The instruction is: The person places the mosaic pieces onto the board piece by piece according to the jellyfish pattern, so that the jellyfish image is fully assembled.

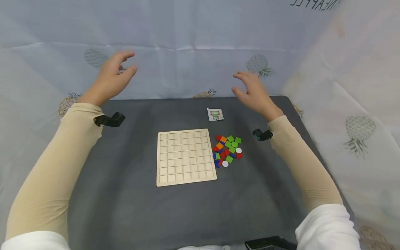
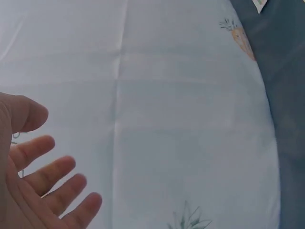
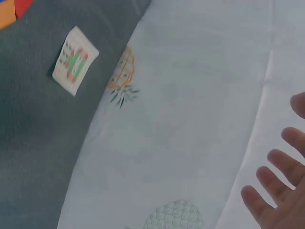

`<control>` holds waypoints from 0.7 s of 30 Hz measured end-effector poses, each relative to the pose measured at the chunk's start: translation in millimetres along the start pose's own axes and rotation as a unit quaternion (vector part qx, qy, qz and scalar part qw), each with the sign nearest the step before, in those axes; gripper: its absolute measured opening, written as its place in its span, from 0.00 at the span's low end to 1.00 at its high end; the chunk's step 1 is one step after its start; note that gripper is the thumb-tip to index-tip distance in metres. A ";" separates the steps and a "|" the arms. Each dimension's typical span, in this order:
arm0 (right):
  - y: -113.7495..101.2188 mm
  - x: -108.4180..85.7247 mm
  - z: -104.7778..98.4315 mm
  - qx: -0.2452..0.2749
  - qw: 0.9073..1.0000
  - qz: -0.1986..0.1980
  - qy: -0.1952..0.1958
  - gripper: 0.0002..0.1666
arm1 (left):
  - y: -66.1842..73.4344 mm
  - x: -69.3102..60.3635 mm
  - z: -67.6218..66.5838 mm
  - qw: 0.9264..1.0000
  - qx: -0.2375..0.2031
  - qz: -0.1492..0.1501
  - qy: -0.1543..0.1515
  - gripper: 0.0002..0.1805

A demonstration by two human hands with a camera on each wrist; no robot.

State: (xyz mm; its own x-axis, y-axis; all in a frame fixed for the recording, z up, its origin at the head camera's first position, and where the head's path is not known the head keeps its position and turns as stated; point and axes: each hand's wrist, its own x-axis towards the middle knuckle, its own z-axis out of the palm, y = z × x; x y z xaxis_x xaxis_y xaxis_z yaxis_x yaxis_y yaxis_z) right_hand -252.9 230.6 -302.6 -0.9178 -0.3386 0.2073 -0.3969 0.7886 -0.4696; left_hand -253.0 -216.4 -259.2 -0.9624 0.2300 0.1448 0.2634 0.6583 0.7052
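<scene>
Both hands are held up in the air above the far part of a dark grey table, touching nothing. My left hand (image 1: 111,77) is raised at the upper left, its fingers loosely spread in the left wrist view. At the right, my right hand (image 1: 254,93) hovers with fingers apart. Between them on the table lies a square wooden grid board (image 1: 184,156), its cells bare. Against its right side is a loose pile of small coloured pieces (image 1: 229,147) in green, red, orange, blue and white. A small printed card (image 1: 215,114) lies beyond the board, nearest to the right hand.
The dark grey table (image 1: 131,208) reaches back to a white curtain (image 1: 175,69) printed with pineapples, which also hangs at both sides. A black object (image 1: 270,243) shows at the near edge. Each wrist carries a small black camera (image 1: 110,119).
</scene>
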 end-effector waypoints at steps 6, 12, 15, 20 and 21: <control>-2.3 -29.1 8.6 0.069 0.998 -0.009 0.000 0.32 | -6.2 -39.6 17.6 0.993 -0.107 0.021 0.040 0.24; -4.0 -61.1 16.1 0.128 0.991 0.033 0.014 0.30 | -6.4 -67.3 43.3 0.955 -0.275 0.089 0.064 0.19; -4.1 -74.7 21.2 0.134 0.989 0.058 0.016 0.29 | -11.5 -78.9 57.1 0.941 -0.320 0.096 0.061 0.18; -1.5 -91.6 31.8 0.146 0.986 0.083 0.019 0.27 | -25.8 -96.5 82.9 0.932 -0.350 0.074 0.052 0.19; -1.1 -94.8 34.6 0.149 0.985 0.086 0.018 0.26 | -29.7 -99.5 88.4 0.932 -0.353 0.068 0.049 0.19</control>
State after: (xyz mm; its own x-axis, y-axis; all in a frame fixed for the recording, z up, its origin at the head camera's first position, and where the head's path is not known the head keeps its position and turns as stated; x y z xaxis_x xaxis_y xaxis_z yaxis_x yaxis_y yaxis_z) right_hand -165.6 244.0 -351.4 -0.9729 -0.1905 0.1312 -0.2247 0.6443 -0.7310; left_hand -159.2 -195.5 -355.9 -0.9339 0.1869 0.3047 0.3072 -0.0165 0.9515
